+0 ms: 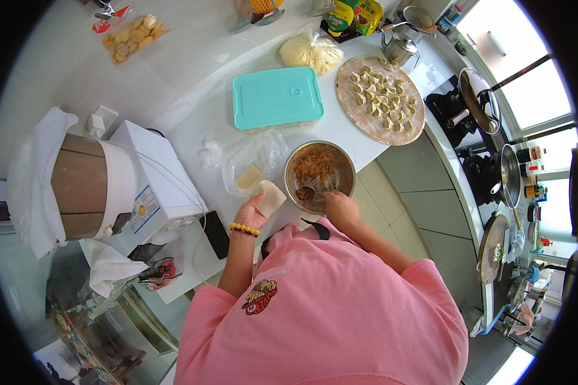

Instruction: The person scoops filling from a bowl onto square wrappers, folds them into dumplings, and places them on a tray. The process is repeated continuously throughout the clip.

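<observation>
My left hand, with a beaded bracelet on its wrist, holds a pale square dough wrapper just left of the bowl. In my right hand is the handle of a metal spoon, whose tip dips into brown filling. That minced filling lies mostly along the far side of a stainless steel bowl. More wrappers rest on a clear plastic bag beside it. Folded dumplings cover much of a round board at the back right.
A teal-lidded container and a knotted bag stand behind the bowl. At left are a white appliance and a black phone. A stove with a lidded pan lines the right counter, near a round chopping board.
</observation>
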